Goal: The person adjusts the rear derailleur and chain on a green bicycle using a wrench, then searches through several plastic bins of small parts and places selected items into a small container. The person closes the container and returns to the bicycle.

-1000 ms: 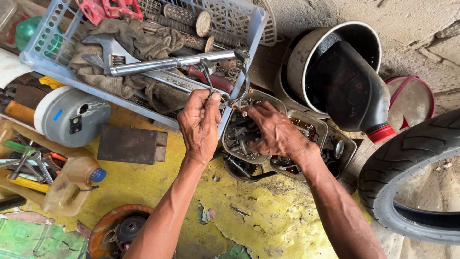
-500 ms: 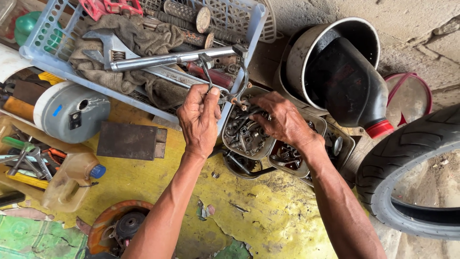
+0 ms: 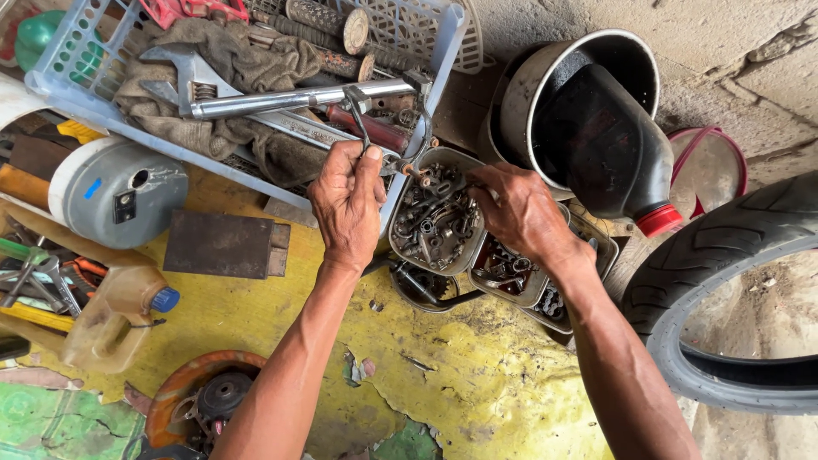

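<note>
The small metal tin (image 3: 434,223) of nuts and bolts sits on the yellow floor (image 3: 477,375), touching the blue crate's (image 3: 77,72) corner. The right hand (image 3: 520,209) rests inside, fingers together on small parts. The left hand (image 3: 348,204) grips thin pliers (image 3: 358,115) at the crate edge. A tyre (image 3: 724,281) bounds the right; open floor lies nearer.

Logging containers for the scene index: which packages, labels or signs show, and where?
Black oil bottle: lying in the grey pot at upper right, red cap.
Tan jug: left on the yellow floor, blue cap.
Blue sticker: on the grey-white cylinder, left.
No signs or screens.
</note>
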The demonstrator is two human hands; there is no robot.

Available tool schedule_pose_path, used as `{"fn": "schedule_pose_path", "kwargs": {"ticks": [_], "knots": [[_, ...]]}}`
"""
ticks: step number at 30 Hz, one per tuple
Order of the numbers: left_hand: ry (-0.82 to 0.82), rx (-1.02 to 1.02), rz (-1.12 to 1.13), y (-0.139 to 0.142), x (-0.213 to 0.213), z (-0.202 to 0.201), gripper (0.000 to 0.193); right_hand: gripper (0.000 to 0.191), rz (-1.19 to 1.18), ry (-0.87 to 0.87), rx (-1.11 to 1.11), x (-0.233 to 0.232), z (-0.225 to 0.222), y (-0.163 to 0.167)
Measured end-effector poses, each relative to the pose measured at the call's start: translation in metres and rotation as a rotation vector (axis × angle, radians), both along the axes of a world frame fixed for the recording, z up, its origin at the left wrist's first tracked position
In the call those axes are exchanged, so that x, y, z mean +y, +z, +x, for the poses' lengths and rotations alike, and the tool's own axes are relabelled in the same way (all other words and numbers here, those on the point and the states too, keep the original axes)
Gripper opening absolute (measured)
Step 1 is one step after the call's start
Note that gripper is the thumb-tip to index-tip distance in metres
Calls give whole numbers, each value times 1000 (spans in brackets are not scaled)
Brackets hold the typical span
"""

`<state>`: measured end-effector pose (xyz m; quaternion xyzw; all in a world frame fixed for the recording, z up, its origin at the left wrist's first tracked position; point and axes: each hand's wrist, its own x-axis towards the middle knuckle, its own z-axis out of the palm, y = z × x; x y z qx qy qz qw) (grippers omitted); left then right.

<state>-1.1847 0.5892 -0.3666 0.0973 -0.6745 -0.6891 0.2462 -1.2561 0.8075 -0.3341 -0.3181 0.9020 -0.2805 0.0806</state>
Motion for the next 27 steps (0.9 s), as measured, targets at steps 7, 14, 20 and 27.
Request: {"fn": "schedule_pose_path", "kwargs": {"ticks": [7, 14, 20, 27], "knots": [[4, 3, -42, -1, 0, -1, 22, 29, 50, -54, -9, 4, 5, 15], [6, 7, -44, 1, 0, 0, 22, 48, 338, -42, -90, 9, 7, -2], [27, -4, -53, 0, -2, 0, 21, 56, 740, 127, -175, 14, 15, -22], [38, 25, -91, -2, -4, 0, 19, 93, 679, 148, -146, -7, 21, -14]]}}
